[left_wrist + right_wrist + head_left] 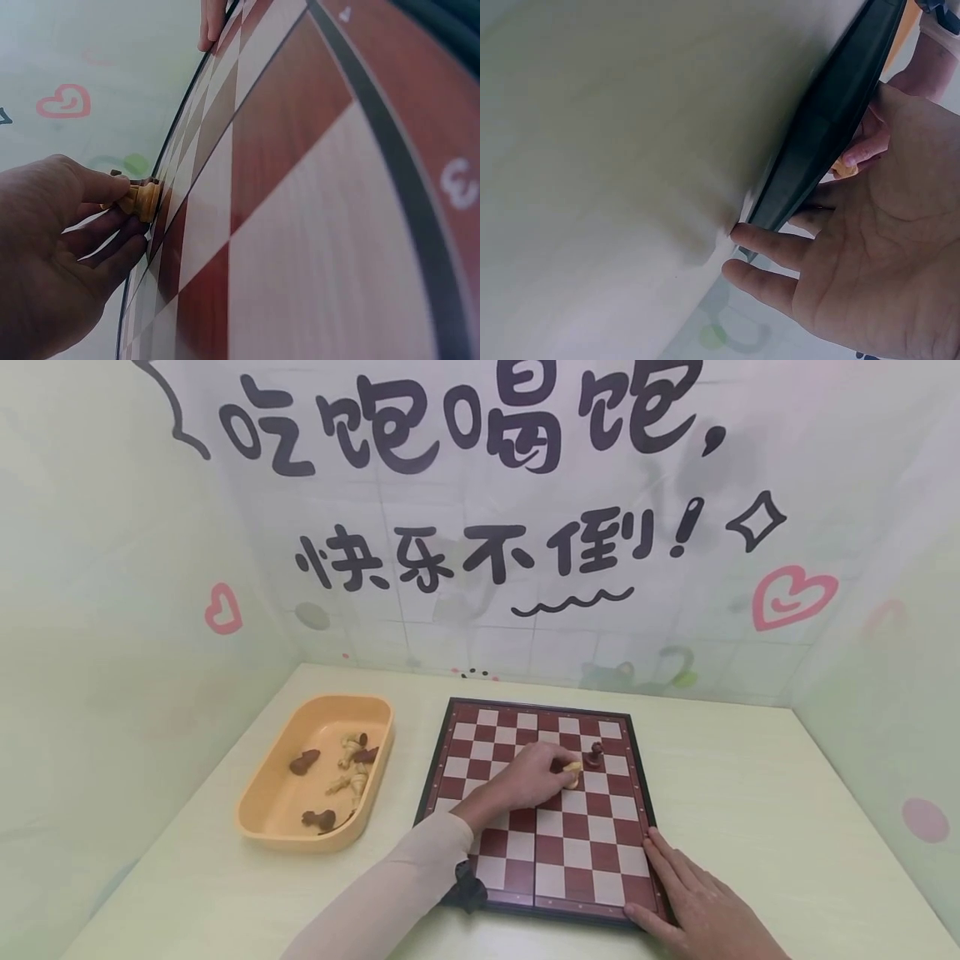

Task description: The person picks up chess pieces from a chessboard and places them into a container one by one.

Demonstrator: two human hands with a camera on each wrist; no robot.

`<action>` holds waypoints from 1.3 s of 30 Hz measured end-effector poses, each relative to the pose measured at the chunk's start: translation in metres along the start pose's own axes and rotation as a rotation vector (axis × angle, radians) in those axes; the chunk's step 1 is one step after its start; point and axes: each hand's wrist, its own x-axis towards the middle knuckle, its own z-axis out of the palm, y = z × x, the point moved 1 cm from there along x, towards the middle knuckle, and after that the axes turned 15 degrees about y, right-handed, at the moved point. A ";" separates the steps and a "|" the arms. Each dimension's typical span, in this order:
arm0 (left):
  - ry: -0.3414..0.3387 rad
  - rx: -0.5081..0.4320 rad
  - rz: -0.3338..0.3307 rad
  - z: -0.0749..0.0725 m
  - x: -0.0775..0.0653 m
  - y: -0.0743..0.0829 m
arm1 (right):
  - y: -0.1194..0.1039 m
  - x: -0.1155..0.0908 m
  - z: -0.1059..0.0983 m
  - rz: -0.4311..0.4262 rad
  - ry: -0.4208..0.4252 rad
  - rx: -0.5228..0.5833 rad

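Note:
A checkered chessboard point(573, 852) with dark red and pale squares lies flat on the table. Between thumb and fingers my left hand point(534, 775) pinches a cream chess piece point(141, 199) over the right half of the board. Its base is at the board's surface; whether it bears weight I cannot tell. A dark chess piece point(595, 754) stands on the board just beyond it, to the right. My right hand point(701, 902) rests at the near right corner, fingers extended along the side edge and thumb at the front edge. The right wrist view shows its fingertips point(754, 238) by the board's black side.
Left of the board stands an orange tray point(251, 827) with several cream and dark chess pieces lying in it. White printed sheets point(465, 635) enclose the table at the back and sides. A black wrist device point(467, 892) is under the left sleeve.

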 end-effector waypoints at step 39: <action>0.055 -0.091 -0.008 -0.034 -0.006 -0.005 | -0.002 0.003 -0.005 -0.020 -0.055 -0.031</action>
